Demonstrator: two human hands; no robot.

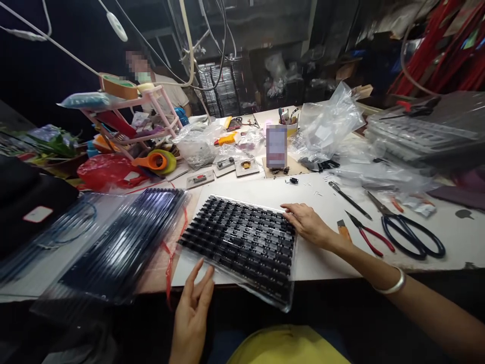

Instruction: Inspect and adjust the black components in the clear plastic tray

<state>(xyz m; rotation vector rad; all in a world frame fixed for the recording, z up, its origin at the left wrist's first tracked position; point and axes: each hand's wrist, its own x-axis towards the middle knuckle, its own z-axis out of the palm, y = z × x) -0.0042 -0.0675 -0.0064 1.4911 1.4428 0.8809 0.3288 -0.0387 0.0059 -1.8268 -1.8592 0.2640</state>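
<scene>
A clear plastic tray [237, 247] filled with rows of small black parts lies at a slant on the white tabletop. Its near right corner juts past the table's front edge. My right hand [308, 225] holds the tray's right edge near the far corner, fingers bent over the rim. By the near left edge is my left hand [193, 308], its fingers stretched and apart; whether the fingertips touch the rim, I cannot tell. To the left, a stack of similar dark trays in clear plastic [125, 247] rests on the table.
On the right lie large scissors [413, 235], red-handled pliers [369, 232], a utility knife [344, 231] and tweezers [350, 199]. Behind are small metal fixtures [247, 168], plastic bags [329, 114], a pink rack [162, 108] and a tape dispenser [157, 161]. Another person [166, 91] sits across.
</scene>
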